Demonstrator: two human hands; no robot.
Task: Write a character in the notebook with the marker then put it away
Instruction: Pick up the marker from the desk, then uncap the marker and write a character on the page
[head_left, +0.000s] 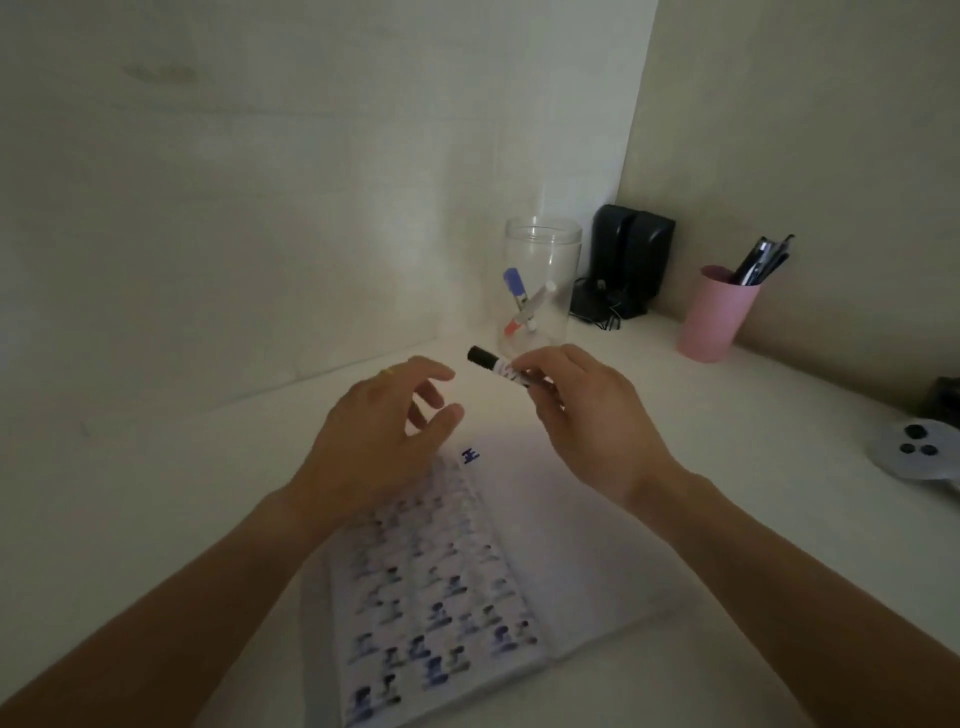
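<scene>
**Marker capped and held above the notebook, ready to go back in the jar**

The marker (506, 370) is a short pen with a black cap and a white printed barrel. It lies almost level in the air, cap end pointing left, above the far edge of the open notebook (561, 519). The right hand (587, 410) holds it by the barrel, fingertips closed around it; the cap end sticks out free. The left hand (384, 426) hovers just beside the cap, fingers spread and loosely curled, holding nothing and not touching the marker.

On the notebook's right page, near its top left corner, a small blue character (470, 456) is written. The left page is filled with rows of blurred blue marks. Judging from this, the writing step looks done and the cap looks on, so putting the marker away is the step in hand.

Behind the hands, toward the back corner of the tabletop (156, 493), stands a clear jar (543, 260) holding two other markers, one with a blue cap. It seems the likely home. The next move would call for lifting the marker over the jar's rim, tipping it upright and letting go.

Further right along the back edge stand a pink cup (714, 322) of pens and a pair of dark speakers (631, 254).
</scene>
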